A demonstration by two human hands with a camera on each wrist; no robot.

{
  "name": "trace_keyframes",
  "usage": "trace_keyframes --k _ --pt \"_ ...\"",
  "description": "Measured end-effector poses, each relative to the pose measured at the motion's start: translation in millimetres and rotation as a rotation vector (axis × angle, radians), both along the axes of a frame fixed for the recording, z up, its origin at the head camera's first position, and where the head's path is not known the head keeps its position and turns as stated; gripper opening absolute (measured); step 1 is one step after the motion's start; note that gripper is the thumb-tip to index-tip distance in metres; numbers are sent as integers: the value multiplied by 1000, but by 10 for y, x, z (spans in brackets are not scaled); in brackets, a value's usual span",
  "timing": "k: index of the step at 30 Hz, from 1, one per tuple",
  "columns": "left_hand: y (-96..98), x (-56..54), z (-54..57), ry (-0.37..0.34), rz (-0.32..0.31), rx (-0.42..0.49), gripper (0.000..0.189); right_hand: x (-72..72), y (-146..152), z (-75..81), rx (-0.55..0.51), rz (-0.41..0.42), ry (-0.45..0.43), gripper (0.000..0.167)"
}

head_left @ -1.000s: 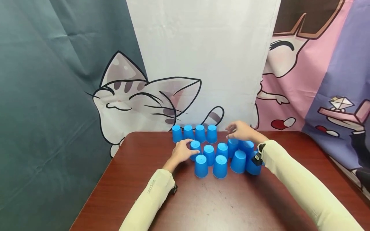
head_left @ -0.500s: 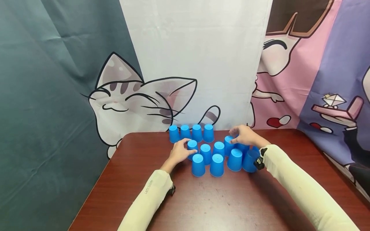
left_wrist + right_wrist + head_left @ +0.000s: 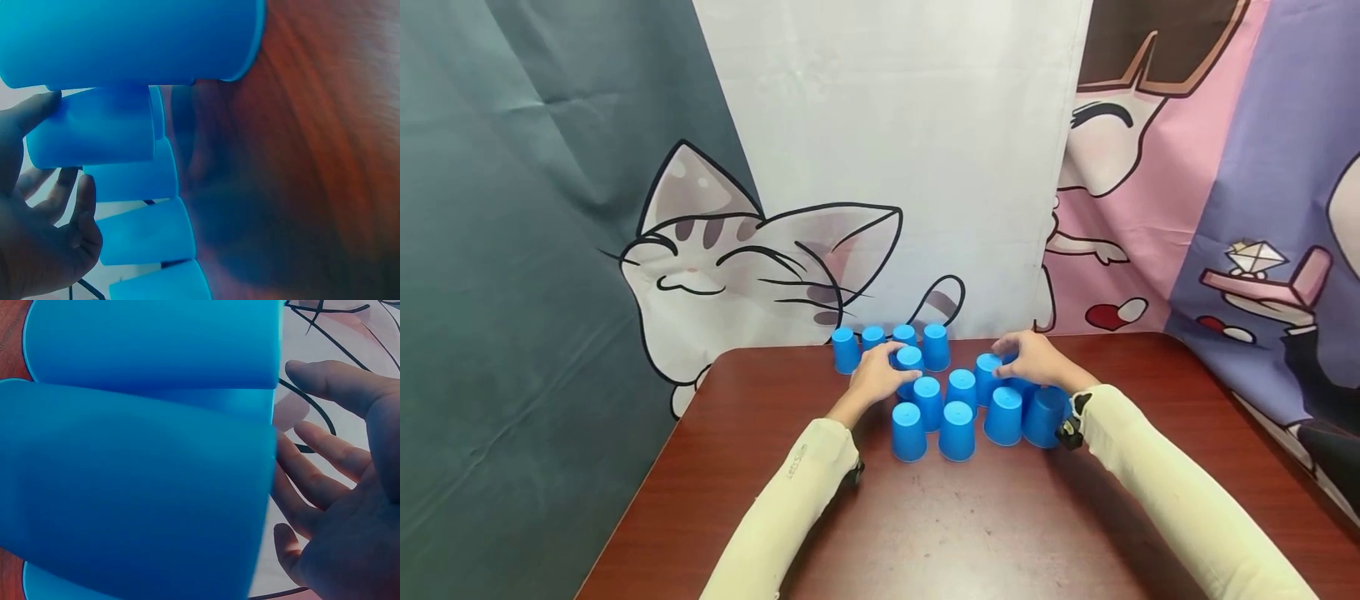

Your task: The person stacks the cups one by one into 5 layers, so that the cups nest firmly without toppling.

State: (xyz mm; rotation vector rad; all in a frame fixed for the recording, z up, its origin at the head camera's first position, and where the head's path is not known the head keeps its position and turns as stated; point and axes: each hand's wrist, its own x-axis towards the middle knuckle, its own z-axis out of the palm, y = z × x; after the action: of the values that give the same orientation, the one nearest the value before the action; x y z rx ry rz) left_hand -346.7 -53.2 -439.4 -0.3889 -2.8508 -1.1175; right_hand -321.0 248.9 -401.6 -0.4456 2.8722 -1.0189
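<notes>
My left hand [image 3: 874, 379] pinches an upside-down blue plastic cup [image 3: 910, 362] between thumb and fingers. In the left wrist view, the rim of this held cup [image 3: 94, 128] stands off the table, in front of the back row. My right hand [image 3: 1033, 358] reaches over the right-hand cups, its fingers bent loosely beside the upturned base of a blue cup [image 3: 988, 382]. Seen from the right wrist, the thumb and fingers of this hand [image 3: 350, 544] are spread apart near the cup bases, with nothing gripped. A large near cup [image 3: 137, 494] hides part of the fingertips.
Several more upside-down blue cups stand on the brown wooden table [image 3: 760, 492]: a back row with an end cup [image 3: 846, 352], and front ones such as this cup [image 3: 957, 432]. A printed cloth [image 3: 955, 150] hangs behind the table's far edge.
My left hand has raised its cup and moved it away from me, toward the back row. My right hand has come lower over the right-hand cups. The head view has shifted slightly.
</notes>
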Motion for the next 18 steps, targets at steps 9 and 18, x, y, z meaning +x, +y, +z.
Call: trace_keyframes --k 9,18 --pt "303 -133 183 29 52 -28 63 11 1 -23 -25 -11 18 49" --pt "586 -218 249 9 103 43 59 36 21 -79 -26 -37 4 50"
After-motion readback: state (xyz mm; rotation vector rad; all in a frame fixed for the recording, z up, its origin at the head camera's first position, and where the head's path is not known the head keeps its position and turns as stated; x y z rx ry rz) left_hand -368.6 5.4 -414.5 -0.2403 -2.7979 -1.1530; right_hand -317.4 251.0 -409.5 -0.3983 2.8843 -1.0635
